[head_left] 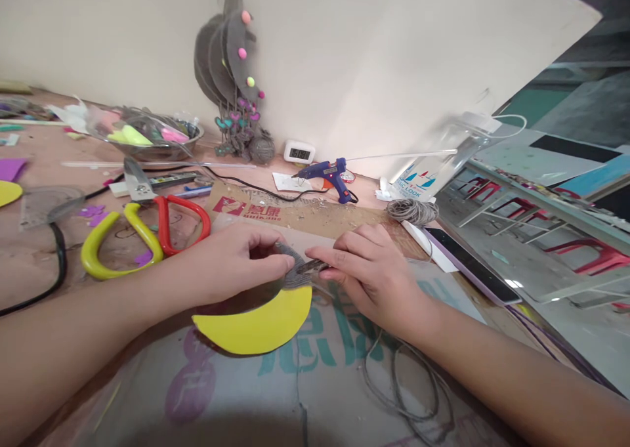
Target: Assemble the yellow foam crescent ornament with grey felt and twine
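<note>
My left hand is closed, thumb and fingers pinching a curved piece covered in rows of grey cord. A smooth yellow crescent lies just below that piece and meets its lower end. My right hand comes in from the right with thumb and index finger pinched together. Between them is a narrow dark thing whose tip touches the grey cord rows; its kind I cannot make out. Loose loops of grey cord lie below my right wrist, on the printed cardboard.
Scissors with yellow and red handles lie to the left. Behind stand a blue glue gun, a white digital clock and a metal bowl of craft bits. At right are a cord bundle and a phone.
</note>
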Action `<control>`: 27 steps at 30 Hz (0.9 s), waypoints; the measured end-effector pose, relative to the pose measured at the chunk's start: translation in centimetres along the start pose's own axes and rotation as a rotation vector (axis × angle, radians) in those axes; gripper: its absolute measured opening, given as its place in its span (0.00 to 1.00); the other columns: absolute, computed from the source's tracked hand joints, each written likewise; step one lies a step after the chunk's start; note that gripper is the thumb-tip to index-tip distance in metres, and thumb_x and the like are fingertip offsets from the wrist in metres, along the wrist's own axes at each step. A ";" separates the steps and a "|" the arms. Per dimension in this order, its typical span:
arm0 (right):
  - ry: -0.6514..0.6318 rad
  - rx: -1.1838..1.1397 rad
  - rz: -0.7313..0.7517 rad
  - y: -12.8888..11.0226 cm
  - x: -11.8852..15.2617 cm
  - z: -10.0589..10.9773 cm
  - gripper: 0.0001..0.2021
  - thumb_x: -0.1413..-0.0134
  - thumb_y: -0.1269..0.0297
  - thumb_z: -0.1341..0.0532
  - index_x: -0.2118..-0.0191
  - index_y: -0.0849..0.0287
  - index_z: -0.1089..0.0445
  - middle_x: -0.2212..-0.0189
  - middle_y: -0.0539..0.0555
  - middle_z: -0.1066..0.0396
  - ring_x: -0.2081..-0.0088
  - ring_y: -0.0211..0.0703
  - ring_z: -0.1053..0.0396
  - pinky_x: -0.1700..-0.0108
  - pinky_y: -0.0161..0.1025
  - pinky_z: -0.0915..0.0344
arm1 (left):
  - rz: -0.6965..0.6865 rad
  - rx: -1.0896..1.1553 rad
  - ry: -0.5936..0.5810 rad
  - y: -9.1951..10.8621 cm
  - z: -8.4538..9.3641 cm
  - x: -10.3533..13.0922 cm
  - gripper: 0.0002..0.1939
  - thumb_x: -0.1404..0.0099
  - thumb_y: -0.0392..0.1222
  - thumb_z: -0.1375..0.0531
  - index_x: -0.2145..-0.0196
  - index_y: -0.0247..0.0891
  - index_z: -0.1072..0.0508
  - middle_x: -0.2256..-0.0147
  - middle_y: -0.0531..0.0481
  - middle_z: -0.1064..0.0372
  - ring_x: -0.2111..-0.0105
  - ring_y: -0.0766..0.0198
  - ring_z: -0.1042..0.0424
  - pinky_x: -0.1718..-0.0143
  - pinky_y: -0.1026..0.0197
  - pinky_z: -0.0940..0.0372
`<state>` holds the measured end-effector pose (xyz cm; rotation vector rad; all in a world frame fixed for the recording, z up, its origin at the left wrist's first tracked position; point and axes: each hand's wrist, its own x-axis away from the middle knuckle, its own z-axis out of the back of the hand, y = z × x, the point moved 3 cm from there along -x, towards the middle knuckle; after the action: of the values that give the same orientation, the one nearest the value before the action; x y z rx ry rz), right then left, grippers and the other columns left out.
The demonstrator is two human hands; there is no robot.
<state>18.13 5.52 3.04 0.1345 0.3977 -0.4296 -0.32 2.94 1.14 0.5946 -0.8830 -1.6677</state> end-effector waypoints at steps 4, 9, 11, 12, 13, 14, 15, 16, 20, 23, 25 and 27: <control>0.006 0.015 0.003 0.0 0.1 0.0 0.12 0.40 0.62 0.46 0.54 0.55 0.31 0.72 0.52 0.35 0.67 0.40 0.42 0.65 0.40 0.51 | -0.006 -0.005 -0.006 -0.1 0.0 0.0 0.12 0.42 0.44 0.48 0.78 0.37 0.33 0.80 0.56 0.38 0.78 0.69 0.40 0.79 0.65 0.49; -0.003 0.008 -0.006 0.0 0.0 -0.1 0.12 0.40 0.62 0.46 0.54 0.55 0.31 0.72 0.52 0.35 0.67 0.40 0.42 0.65 0.40 0.51 | 0.004 -0.007 -0.001 0.0 0.0 0.0 0.14 0.41 0.47 0.48 0.77 0.37 0.33 0.79 0.55 0.38 0.78 0.69 0.40 0.79 0.65 0.49; -0.006 0.004 -0.005 0.1 0.0 -0.1 0.12 0.41 0.62 0.46 0.54 0.55 0.31 0.72 0.52 0.35 0.67 0.40 0.42 0.65 0.40 0.51 | 0.007 0.001 -0.005 0.1 0.0 0.0 0.14 0.41 0.48 0.48 0.78 0.37 0.33 0.79 0.55 0.38 0.78 0.69 0.40 0.79 0.65 0.49; -0.007 0.003 -0.004 0.1 0.0 -0.1 0.12 0.41 0.62 0.46 0.54 0.55 0.31 0.72 0.52 0.35 0.67 0.40 0.42 0.65 0.40 0.51 | 0.009 0.007 -0.005 0.1 0.0 0.0 0.14 0.41 0.48 0.48 0.78 0.37 0.34 0.79 0.55 0.39 0.78 0.69 0.41 0.79 0.65 0.49; -0.010 0.005 -0.003 0.1 0.0 0.0 0.12 0.40 0.62 0.46 0.54 0.55 0.31 0.72 0.52 0.35 0.67 0.40 0.42 0.65 0.40 0.51 | 0.012 0.014 -0.005 0.1 0.0 0.1 0.14 0.42 0.48 0.48 0.78 0.37 0.34 0.80 0.55 0.39 0.78 0.69 0.41 0.79 0.65 0.49; -0.013 0.008 -0.004 0.1 0.0 0.0 0.12 0.40 0.62 0.46 0.54 0.54 0.31 0.72 0.52 0.35 0.67 0.40 0.42 0.65 0.40 0.51 | 0.015 0.022 -0.005 0.0 0.1 0.1 0.13 0.42 0.47 0.48 0.78 0.37 0.34 0.80 0.55 0.40 0.78 0.69 0.41 0.79 0.65 0.49; -0.017 0.014 -0.005 0.0 0.0 0.0 0.12 0.40 0.62 0.47 0.54 0.54 0.31 0.72 0.52 0.35 0.67 0.40 0.42 0.65 0.40 0.51 | 0.018 0.031 -0.005 0.0 0.1 0.1 0.13 0.42 0.47 0.48 0.78 0.37 0.34 0.80 0.55 0.40 0.78 0.68 0.41 0.79 0.65 0.49; -0.020 0.020 -0.006 0.0 0.0 0.0 0.12 0.40 0.61 0.47 0.54 0.54 0.30 0.72 0.52 0.35 0.67 0.40 0.42 0.65 0.40 0.51 | 0.019 0.040 -0.005 -0.1 0.1 0.0 0.13 0.42 0.47 0.48 0.78 0.37 0.34 0.79 0.55 0.40 0.78 0.68 0.41 0.79 0.65 0.49; -0.017 0.037 -0.010 -0.1 0.0 0.0 0.13 0.39 0.61 0.48 0.54 0.55 0.30 0.72 0.52 0.36 0.67 0.40 0.43 0.65 0.39 0.51 | 0.014 0.087 -0.014 -0.5 0.1 -0.1 0.12 0.43 0.47 0.47 0.78 0.38 0.33 0.79 0.55 0.40 0.78 0.68 0.41 0.79 0.65 0.49; -0.027 0.036 -0.019 -0.1 -0.1 0.0 0.13 0.40 0.61 0.48 0.54 0.55 0.30 0.72 0.52 0.36 0.67 0.40 0.43 0.65 0.39 0.51 | 0.001 0.104 -0.025 -0.6 0.2 -0.1 0.12 0.43 0.48 0.47 0.77 0.38 0.32 0.79 0.55 0.41 0.78 0.68 0.41 0.79 0.65 0.48; -0.034 0.034 -0.020 -0.1 -0.1 0.0 0.13 0.40 0.61 0.48 0.54 0.55 0.31 0.72 0.52 0.36 0.67 0.40 0.43 0.65 0.40 0.51 | -0.010 0.100 -0.038 -0.5 0.2 -0.1 0.13 0.42 0.48 0.47 0.76 0.38 0.32 0.79 0.55 0.42 0.78 0.68 0.42 0.79 0.65 0.48; -0.035 0.033 -0.019 -0.2 -0.1 0.0 0.13 0.40 0.61 0.47 0.54 0.55 0.31 0.71 0.52 0.36 0.67 0.40 0.42 0.65 0.40 0.51 | -0.011 0.093 -0.049 -0.4 0.1 0.0 0.13 0.42 0.47 0.48 0.76 0.38 0.32 0.79 0.55 0.42 0.77 0.68 0.42 0.79 0.65 0.48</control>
<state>18.01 5.39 3.10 0.1557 0.3581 -0.4566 -0.66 3.04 0.89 0.6250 -0.9989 -1.6640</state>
